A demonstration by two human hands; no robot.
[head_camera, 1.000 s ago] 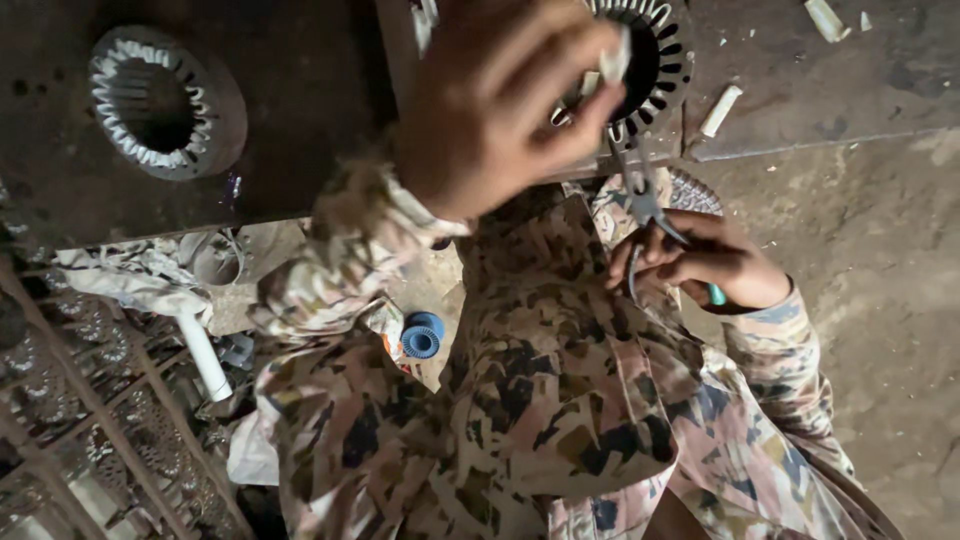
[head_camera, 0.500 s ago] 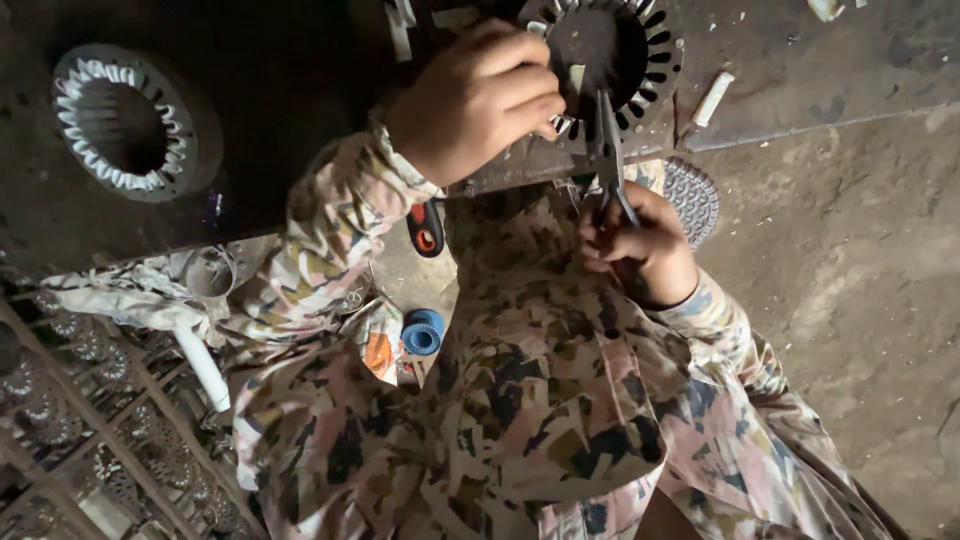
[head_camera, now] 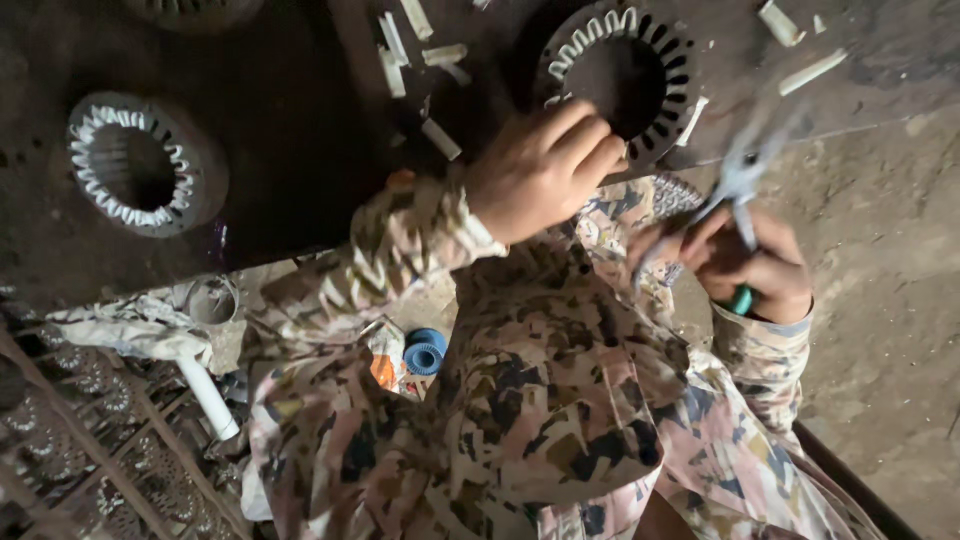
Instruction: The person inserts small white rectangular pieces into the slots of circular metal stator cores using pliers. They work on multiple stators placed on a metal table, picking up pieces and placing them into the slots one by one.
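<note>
Upper centre: slotted stator ring (head_camera: pixel 622 75), white liners in upper-left slots only, rest bare. Left hand (head_camera: pixel 545 170) curled on its lower rim. Right hand (head_camera: pixel 760 265) clenched round pliers (head_camera: pixel 740 185), centre right.

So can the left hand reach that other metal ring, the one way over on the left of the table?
Probably yes. The left hand rests by the near stator ring, and the dark table between it and the far ring looks bare apart from a few white strips, so nothing seems to block a sideways reach.
</note>
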